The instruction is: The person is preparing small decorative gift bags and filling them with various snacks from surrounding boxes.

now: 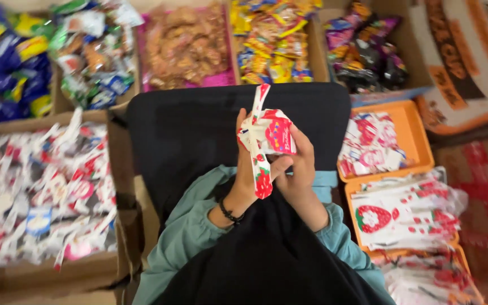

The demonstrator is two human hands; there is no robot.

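Both my hands are raised together over a black surface [187,124] in front of me. They hold a small white gift bag [269,135] with red strawberry prints, its long tie strips sticking up and hanging down. My left hand [248,169] grips it from the left and below; a dark bead bracelet is on that wrist. My right hand [300,164] wraps its right side, fingers curled over the bag. My sleeves are teal.
A cardboard box [121,169] of filled red-and-white bags stands at left. Boxes of assorted wrapped snacks [272,39] line the far side. At right, an orange tray [413,135] holds more bags, and a stack of flat strawberry bags [408,217] lies below it.
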